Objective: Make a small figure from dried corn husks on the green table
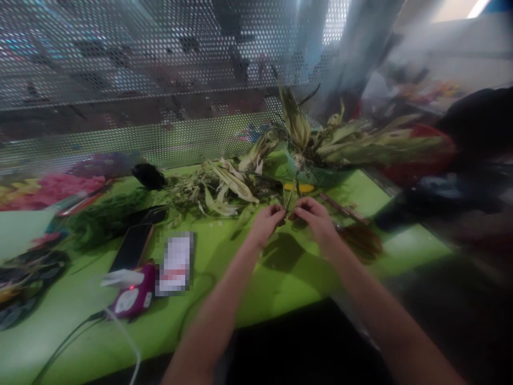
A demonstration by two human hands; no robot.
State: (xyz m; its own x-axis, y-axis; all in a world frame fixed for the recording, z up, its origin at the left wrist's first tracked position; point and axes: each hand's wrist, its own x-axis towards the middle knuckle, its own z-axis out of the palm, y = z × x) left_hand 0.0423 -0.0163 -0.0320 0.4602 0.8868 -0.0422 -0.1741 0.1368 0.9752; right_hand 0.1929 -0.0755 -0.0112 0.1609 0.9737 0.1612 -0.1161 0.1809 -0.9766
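Both hands are close together over the middle of the green table (308, 267), fingertips pinched. Between them rises a thin green strip (289, 197), which looks like corn husk. My left hand (267, 223) is closed on its lower end. My right hand (315, 215), just to the right, is also closed in a pinch; the picture is too blurred to show what is in it. Just beyond the fingers lies a yellow-handled tool (300, 187). Behind and to the left spreads a pile of dry corn husks (228, 184).
A green bowl (316, 174) overflows with long husks at the back right. Left are a phone (133, 246), a purple device (136, 294) with cables, green netting (100, 219) and pink material (72, 190). A perforated metal screen (160, 69) closes off the back. A dark shape stands at right.
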